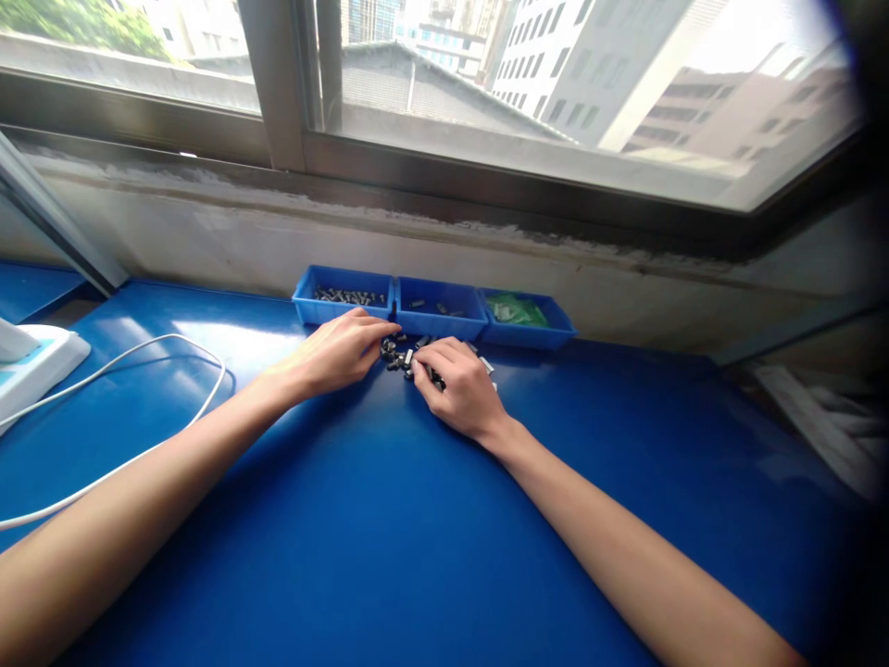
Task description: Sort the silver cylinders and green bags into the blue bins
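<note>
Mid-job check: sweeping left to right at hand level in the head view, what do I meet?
White device at the left edge → white cable → left hand → small parts showing between the hands → right hand.

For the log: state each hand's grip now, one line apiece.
Left hand: partly curled beside the small parts; any hold can't be told.
Right hand: curled over the same parts; hold can't be told.

We note a smooth, glossy table [403, 519]; smooth plastic bins [442, 321]; small parts [408, 358] with a metallic glint; a metal-looking, satin window frame [444, 176]; a wall [208, 243] roughly finished along its top.
</note>
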Available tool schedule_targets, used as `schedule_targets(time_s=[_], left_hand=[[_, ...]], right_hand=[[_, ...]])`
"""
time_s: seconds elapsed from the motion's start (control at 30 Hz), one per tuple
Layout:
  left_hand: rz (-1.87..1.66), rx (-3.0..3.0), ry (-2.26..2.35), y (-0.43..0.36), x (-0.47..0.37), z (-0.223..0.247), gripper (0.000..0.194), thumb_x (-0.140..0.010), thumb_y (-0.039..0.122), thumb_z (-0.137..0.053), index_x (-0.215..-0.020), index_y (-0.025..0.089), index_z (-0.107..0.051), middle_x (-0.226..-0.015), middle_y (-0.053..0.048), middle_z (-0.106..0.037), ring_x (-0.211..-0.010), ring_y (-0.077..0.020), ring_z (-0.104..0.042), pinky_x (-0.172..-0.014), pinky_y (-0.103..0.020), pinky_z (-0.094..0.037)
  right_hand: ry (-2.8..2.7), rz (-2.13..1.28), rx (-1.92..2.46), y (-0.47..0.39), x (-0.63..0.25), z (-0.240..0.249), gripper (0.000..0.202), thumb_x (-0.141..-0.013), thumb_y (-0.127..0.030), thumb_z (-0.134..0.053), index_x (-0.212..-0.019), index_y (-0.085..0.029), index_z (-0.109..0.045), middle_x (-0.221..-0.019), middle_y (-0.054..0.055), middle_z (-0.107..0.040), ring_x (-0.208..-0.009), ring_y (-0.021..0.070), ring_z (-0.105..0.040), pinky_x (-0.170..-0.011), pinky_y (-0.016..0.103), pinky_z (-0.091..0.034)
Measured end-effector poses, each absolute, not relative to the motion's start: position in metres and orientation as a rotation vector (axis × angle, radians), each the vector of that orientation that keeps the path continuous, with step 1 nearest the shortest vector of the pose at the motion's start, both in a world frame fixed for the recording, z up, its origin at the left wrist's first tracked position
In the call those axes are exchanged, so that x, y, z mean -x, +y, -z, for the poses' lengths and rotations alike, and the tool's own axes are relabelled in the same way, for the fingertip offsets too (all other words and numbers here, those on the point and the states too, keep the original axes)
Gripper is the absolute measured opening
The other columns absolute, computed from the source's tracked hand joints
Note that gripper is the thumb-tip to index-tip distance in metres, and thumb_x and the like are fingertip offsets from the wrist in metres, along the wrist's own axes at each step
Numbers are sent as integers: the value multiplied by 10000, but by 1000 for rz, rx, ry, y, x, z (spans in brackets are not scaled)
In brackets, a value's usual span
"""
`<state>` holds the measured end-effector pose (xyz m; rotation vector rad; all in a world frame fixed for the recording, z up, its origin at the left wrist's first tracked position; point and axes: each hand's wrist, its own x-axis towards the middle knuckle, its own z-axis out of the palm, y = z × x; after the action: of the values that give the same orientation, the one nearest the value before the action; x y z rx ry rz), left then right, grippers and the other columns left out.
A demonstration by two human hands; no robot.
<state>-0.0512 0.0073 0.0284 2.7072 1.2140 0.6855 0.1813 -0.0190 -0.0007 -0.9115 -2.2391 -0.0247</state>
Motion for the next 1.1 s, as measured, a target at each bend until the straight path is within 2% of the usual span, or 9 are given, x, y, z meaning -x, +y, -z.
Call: schedule_targets(time_s=[0.13,0.3,0.53,0.77,1.0,1.1], left_hand=[[-504,-2801,1255,4,45,-24,461,-1051,241,-363,-1432,119,-591,-1316,-91,-716,-1064,-281,-622,-959,-416,-526],[-488,-2832,1249,2,42,-23,443,-1071,308,-368,-1367,108,-629,-1259,-116,-724,-1016,-287,-597,-963,-441,-502],[-585,-2758,1088,7,48,-22,319,-983,209,-502,-1199,146,-728,-1200,-111,-723,-1089,-269,-655,-968,-374,-514],[-734,-2616,1068,9,50,-23,237,-890,170,-582,-1014,166,-784,-1010,-74,-749,-857,-203,-704,-769,-304,-526],[-1014,-2315,1127,6,45,-29,284,-785,214,-648,-1016,134,-792,-986,-86,-782,-770,-183,-724,-738,-283,-587],[-1109,-2036,1177,4,43,-35,282,-749,242,-706,-994,134,-792,-979,-88,-795,-846,-211,-748,-779,-298,-613]], right_hand=[[-2237,32,903,-19,-182,1,124,-977,-178,-570,-919,-206,-676,-953,81,-766,-939,263,-664,-866,425,-529],[-2238,38,911,-20,-181,0,121,-973,-169,-571,-917,-194,-675,-959,83,-766,-946,261,-665,-876,422,-530],[-2234,41,912,-20,-180,1,126,-976,-177,-573,-909,-193,-678,-950,83,-766,-923,254,-663,-862,415,-527],[-2235,20,907,-20,-180,1,128,-983,-183,-573,-923,-187,-686,-963,84,-769,-932,255,-667,-867,414,-527],[-2233,18,903,-20,-180,1,130,-981,-181,-572,-915,-187,-684,-961,89,-771,-931,255,-675,-866,412,-529],[-2231,15,905,-20,-180,1,133,-982,-183,-570,-911,-191,-682,-960,87,-771,-931,253,-673,-869,411,-530]])
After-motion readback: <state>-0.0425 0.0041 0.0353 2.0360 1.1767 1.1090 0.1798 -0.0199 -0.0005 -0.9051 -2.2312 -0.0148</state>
